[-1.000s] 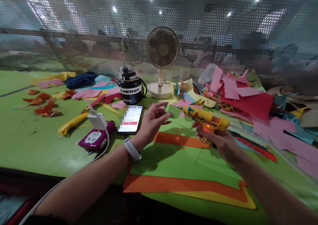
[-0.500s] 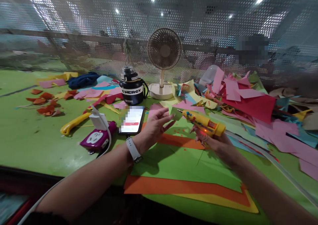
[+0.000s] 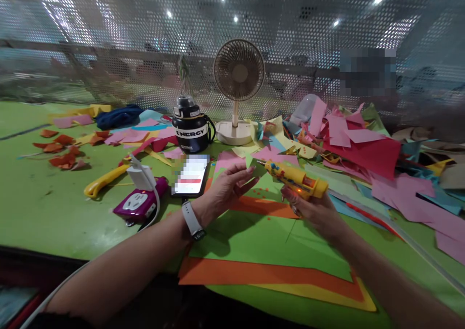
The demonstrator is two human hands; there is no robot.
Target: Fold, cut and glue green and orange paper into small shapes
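So I'm using the phone as the landmark here, lying face up on the green table with its screen lit and partly blurred out. Right of the phone, the left hand has a small green paper pinched in its fingers, held up off the table. Farther right of the phone, the right hand has its fingers wrapped round a yellow glue gun, little light glowing, nozzle pointing back toward the phone side. The tip's right at that green paper, can't tell if it's actually touching. There's a watch with a pale band on the left wrist, just in front of the phone.

Front right of the phone there's a big green sheet over orange and yellow ones, with an orange strip lying on it. Left of the phone: a purple socket block with a white charger on it. Behind the phone, a dark bottle; back and right of it, a fan.
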